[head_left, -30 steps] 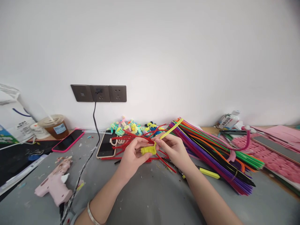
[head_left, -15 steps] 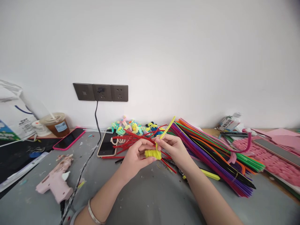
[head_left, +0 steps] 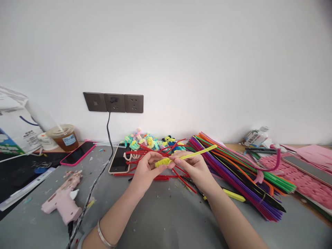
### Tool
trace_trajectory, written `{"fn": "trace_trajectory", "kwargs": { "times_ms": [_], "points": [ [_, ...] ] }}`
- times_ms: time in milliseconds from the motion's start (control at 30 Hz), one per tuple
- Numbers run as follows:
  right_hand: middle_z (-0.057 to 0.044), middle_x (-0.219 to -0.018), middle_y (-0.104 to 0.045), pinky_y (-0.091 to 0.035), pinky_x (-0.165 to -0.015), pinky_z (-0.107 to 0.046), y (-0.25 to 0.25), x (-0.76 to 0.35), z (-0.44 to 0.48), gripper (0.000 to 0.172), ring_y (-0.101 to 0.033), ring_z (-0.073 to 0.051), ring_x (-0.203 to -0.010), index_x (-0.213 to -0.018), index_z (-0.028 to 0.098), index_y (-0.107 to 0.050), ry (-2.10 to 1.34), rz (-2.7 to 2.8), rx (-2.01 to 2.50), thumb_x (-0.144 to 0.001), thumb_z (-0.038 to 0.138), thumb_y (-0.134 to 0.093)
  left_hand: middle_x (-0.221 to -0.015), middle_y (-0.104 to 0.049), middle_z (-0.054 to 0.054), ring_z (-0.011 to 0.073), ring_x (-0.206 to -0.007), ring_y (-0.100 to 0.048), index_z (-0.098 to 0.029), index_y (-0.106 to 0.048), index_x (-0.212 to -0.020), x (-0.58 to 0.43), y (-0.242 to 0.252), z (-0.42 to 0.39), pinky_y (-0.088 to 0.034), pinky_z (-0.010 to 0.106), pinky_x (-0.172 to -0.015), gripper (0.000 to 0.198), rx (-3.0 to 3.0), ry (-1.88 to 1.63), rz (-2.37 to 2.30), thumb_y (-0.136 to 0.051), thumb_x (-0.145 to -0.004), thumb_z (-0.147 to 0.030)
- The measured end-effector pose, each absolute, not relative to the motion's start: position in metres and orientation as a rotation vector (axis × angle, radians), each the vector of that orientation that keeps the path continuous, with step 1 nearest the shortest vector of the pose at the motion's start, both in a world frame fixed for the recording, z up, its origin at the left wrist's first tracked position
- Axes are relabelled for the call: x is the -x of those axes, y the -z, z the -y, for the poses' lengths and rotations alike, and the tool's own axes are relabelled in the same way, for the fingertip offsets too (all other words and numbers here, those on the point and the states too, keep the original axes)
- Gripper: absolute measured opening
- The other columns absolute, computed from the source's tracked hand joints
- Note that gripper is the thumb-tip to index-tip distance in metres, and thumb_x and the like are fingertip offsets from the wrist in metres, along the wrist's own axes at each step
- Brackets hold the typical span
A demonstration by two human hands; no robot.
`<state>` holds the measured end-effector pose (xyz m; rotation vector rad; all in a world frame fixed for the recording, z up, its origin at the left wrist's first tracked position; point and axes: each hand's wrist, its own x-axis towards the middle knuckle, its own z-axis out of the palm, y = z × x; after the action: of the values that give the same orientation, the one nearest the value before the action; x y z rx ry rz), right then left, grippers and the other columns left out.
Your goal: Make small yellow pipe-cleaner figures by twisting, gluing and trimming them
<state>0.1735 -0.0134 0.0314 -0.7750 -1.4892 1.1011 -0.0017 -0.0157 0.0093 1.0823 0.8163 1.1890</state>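
Observation:
Above the middle of the table, my left hand (head_left: 147, 172) pinches a yellow pipe cleaner coil (head_left: 162, 162) between thumb and fingers. My right hand (head_left: 192, 168) is closed on the straight yellow pipe cleaner (head_left: 199, 152) that runs from the coil's right end, its free tip pointing right and slightly up. The fingertips of both hands meet close together at that end of the coil. Behind and below the hands lie scattered red pipe cleaners (head_left: 187, 184), partly hidden by my fingers.
Bundled colourful pipe cleaners (head_left: 233, 176) lie to the right, beside a yellow-handled tool (head_left: 234, 194). At left are a pink glue gun (head_left: 63, 204), its cord, a pink-cased phone (head_left: 79, 153) and a drink cup (head_left: 64, 138). Small fuzzy figures (head_left: 147, 141) and another phone (head_left: 119, 159) stand behind.
The yellow pipe cleaner's free end has swung down from steeply upright to nearly level, pointing right. The coil has tilted and is more covered by my left fingers.

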Motion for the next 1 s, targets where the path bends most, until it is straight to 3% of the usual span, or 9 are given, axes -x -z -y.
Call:
{"fn": "trace_trajectory", "kwargs": {
  "times_ms": [100, 267, 500, 733, 1000],
  "points": [
    [-0.003, -0.074, -0.075, -0.054, -0.078, -0.032, -0.031, -0.172, 0.014, 0.013, -0.068, -0.02, -0.081, -0.081, 0.025, -0.078, -1.069, 1.481, 0.768, -0.084, 0.035, -0.071, -0.097, -0.072, 0.004, 0.017, -0.092, -0.066, -0.019, -0.059, -0.092, 0.003, -0.009, 0.017, -0.051, 0.028, -0.081, 0.034, -1.096, -1.136, -0.801, -0.082, -0.068, -0.026],
    [-0.002, -0.072, -0.074, -0.05, -0.088, -0.034, -0.028, -0.174, 0.009, 0.016, -0.067, -0.02, -0.081, -0.081, 0.023, -0.076, -1.06, 1.41, 0.845, -0.085, 0.037, -0.07, -0.1, -0.07, 0.005, 0.0177, -0.093, -0.064, -0.02, -0.059, -0.094, 0.003, -0.012, 0.02, -0.05, 0.027, -0.077, 0.033, -1.178, -1.065, -0.778, -0.081, -0.07, -0.026],
    [-0.001, -0.064, -0.068, -0.046, -0.09, -0.034, -0.03, -0.173, 0.008, 0.029, -0.065, -0.02, -0.078, -0.066, 0.02, -0.068, -1.173, 1.324, 0.912, -0.082, 0.044, -0.071, -0.092, -0.068, 0.003, 0.0154, -0.087, -0.061, -0.019, -0.057, -0.091, 0.001, -0.013, 0.023, -0.049, 0.027, -0.075, 0.031, -1.213, -1.029, -0.701, -0.08, -0.07, -0.024],
    [0.002, -0.058, -0.059, -0.046, -0.067, -0.028, -0.032, -0.173, 0.009, 0.028, -0.056, -0.014, -0.062, -0.069, 0.02, -0.067, -1.253, 1.328, 0.936, -0.078, 0.046, -0.074, -0.083, -0.064, 0.0, 0.0117, -0.076, -0.058, -0.018, -0.052, -0.077, 0.001, -0.016, 0.025, -0.045, 0.022, -0.069, 0.03, -1.214, -0.993, -0.653, -0.081, -0.068, -0.02],
    [-0.004, -0.068, -0.069, -0.049, -0.061, -0.031, -0.025, -0.177, 0.002, 0.032, -0.06, -0.019, -0.066, -0.071, 0.018, -0.074, -1.034, 1.368, 1.065, -0.066, 0.048, -0.081, -0.09, -0.066, 0.002, 0.0142, -0.083, -0.06, -0.019, -0.052, -0.076, 0.0, -0.018, 0.026, -0.048, 0.024, -0.073, 0.033, -1.142, -1.029, -0.683, -0.083, -0.065, -0.022]
  ]
}}
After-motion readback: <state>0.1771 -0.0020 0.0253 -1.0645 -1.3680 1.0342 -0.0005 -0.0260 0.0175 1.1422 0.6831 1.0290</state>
